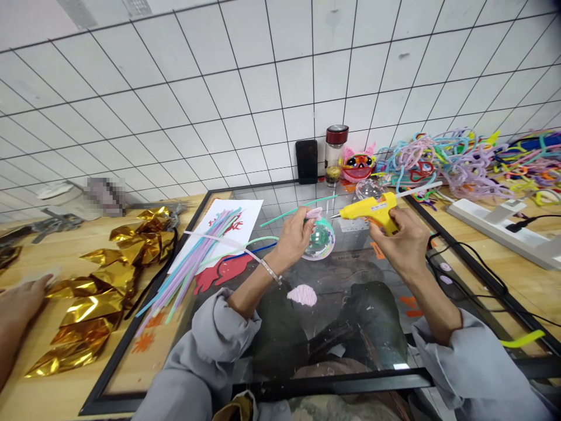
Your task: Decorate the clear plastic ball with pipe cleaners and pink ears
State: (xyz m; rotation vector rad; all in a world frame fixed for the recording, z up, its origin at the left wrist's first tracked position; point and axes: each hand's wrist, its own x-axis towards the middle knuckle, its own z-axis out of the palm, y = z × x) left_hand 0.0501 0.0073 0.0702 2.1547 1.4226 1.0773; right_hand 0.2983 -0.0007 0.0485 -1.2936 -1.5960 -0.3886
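My right hand (405, 240) is wrapped round a yellow hot glue gun (372, 211), a white glue stick poking from its back. The nozzle points left, just short of a small pink fuzzy piece (314, 214) pinched in my left hand (294, 234). Beneath that piece sits a clear plastic ball (321, 242) with green and lilac bits in or around it. Nearer me on the glass lies a pale pink fuzzy leaf-shaped piece (302, 295).
Colourful pipe cleaners (197, 257) lie across white paper (249, 222). Gold foil (94, 304) and another person's hand (26, 298) are at left. A power strip (504, 225) with black cables lies right. A glass bottle (335, 155) and black phone-like object (307, 162) stand behind.
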